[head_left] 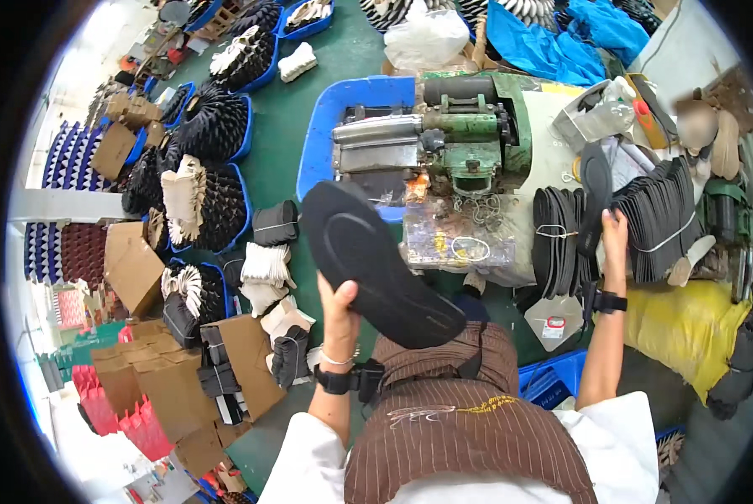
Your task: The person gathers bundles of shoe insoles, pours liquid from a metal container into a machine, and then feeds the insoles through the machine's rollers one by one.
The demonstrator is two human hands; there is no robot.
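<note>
My left hand (338,312) is closed on the edge of a large black insole (372,265), raised in front of my lap with its thumb on top. At the right, my right hand (614,241) grips a second black insole (595,189), which stands roughly upright between two stacks. To its left is a tied bundle of dark insoles (554,244); to its right, a larger stack (664,220) with a pale cord around it. Ahead of me sits a green machine with metal rollers (469,126). A clear-covered ledge (452,239) juts from its front.
A blue tub (319,134) stands at the machine's left. Blue bins of shoe parts (240,197), cardboard boxes (154,370) and tied bundles (267,269) crowd the left floor. A yellow sack (674,323) lies at the right, with another blue bin (569,370) beside my right forearm.
</note>
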